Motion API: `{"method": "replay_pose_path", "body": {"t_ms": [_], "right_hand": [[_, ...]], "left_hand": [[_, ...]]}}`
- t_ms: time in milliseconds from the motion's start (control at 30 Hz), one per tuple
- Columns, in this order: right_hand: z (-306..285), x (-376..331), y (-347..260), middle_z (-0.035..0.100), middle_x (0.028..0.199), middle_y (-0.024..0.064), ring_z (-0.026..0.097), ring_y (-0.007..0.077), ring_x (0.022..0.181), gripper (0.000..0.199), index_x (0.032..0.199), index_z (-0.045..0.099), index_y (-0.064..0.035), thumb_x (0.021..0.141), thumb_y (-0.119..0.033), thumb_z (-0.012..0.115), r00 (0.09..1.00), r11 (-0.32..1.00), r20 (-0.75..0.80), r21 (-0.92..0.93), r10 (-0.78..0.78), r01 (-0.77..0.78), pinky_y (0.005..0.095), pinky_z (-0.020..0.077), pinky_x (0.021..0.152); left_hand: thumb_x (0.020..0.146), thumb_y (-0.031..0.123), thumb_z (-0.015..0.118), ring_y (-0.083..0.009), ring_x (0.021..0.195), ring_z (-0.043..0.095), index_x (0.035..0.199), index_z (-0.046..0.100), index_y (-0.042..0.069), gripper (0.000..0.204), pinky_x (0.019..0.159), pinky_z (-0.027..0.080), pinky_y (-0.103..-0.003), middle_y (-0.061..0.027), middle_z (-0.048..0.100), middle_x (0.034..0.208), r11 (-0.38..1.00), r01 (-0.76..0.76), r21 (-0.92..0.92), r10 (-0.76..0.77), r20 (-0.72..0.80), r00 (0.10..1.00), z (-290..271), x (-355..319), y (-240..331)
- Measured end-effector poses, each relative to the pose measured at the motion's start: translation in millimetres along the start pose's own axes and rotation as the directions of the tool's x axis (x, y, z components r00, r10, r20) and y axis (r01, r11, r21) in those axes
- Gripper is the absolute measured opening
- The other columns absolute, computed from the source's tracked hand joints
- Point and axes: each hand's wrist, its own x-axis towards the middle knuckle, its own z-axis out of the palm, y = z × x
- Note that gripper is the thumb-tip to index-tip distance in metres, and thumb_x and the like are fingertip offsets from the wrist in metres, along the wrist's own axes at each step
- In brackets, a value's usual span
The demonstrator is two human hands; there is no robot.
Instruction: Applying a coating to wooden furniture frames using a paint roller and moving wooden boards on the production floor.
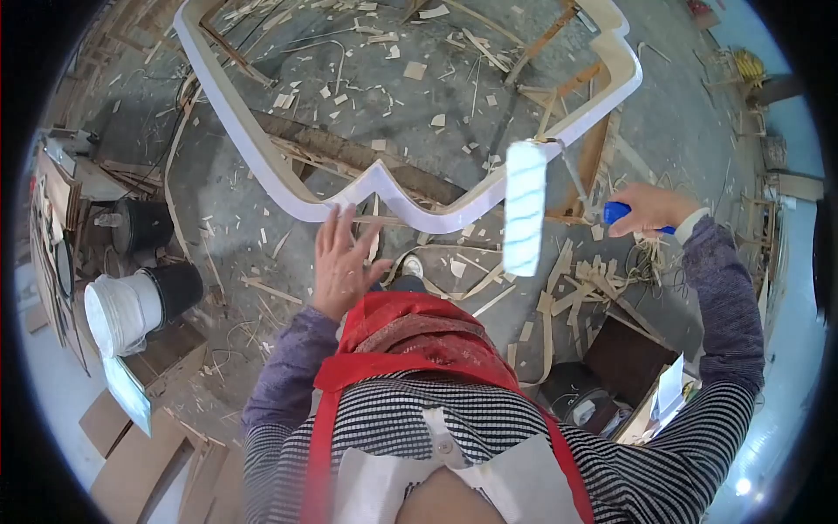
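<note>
My right hand (648,210) is closed around the blue handle of a paint roller (525,210). Its white sleeve with faint blue stripes stands nearly upright in front of a large curved frame (425,218); whether it touches the frame I cannot tell. The frame has a pale lilac-white outer face, wavy corners and a point in its near side. My left hand (343,265) has its fingers spread at the frame's near left bend. Its fingertips reach the lower edge, and nothing is held in it.
Wooden trestle beams (353,157) lie under the frame. Wood scraps and shavings litter the concrete floor (349,83). White bucket (124,313) and black buckets (144,225) stand at left, near leaning boards (63,253). A dark bin (572,389) and brown panel (630,349) are at lower right.
</note>
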Motion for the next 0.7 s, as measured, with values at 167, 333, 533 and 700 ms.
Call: {"method": "replay_pose_path", "body": {"t_ms": [167,333,533,700], "right_hand": [[18.7,9.8,-25.1,0.055,0.067,0.0009,0.048,0.0101,0.046,0.032,0.102,0.064,-0.0042,0.081,-0.027,0.072,0.995,0.963,0.098,0.264,0.023,-0.048,0.0274,0.0388,0.043],[70.0,-29.7,11.5,0.055,0.067,-0.0008,0.047,0.0074,0.045,0.032,0.105,0.065,-0.0025,0.081,-0.022,0.072,0.999,0.864,0.026,0.504,-0.018,0.003,0.0260,0.0374,0.041],[153.9,-62.8,27.9,0.053,0.063,-0.0007,0.049,0.0073,0.046,0.032,0.113,0.062,-0.0009,0.083,-0.011,0.067,0.985,0.624,-0.065,0.780,0.160,-0.050,0.0243,0.0389,0.043],[223.0,-68.1,25.0,0.052,0.062,-0.0011,0.047,0.0071,0.045,0.034,0.117,0.059,-0.0007,0.085,-0.008,0.064,0.968,0.322,-0.086,0.947,0.238,0.005,0.0234,0.0381,0.043]], "left_hand": [[0.083,0.055,0.062,-0.0385,0.144,0.022,0.135,0.055,0.023,0.061,0.114,0.021,-0.056,-0.0158,0.033,0.151,0.977,-0.210,-0.041,0.211,0.016,0.977,27.0,38.5,33.1],[0.080,0.058,0.062,-0.0362,0.145,0.020,0.128,0.060,0.023,0.060,0.116,0.016,-0.059,-0.0128,0.036,0.149,0.935,-0.353,-0.037,0.355,0.110,0.928,47.6,62.8,60.0],[0.080,0.057,0.063,-0.0356,0.144,0.023,0.124,0.063,0.022,0.056,0.115,0.017,-0.060,-0.0115,0.038,0.148,0.952,-0.307,0.016,0.305,0.079,0.949,67.8,74.4,69.0],[0.081,0.056,0.063,-0.0349,0.145,0.022,0.124,0.063,0.022,0.055,0.115,0.016,-0.060,-0.0110,0.039,0.148,0.953,-0.302,0.029,0.300,0.061,0.952,69.5,73.6,75.7]]}}
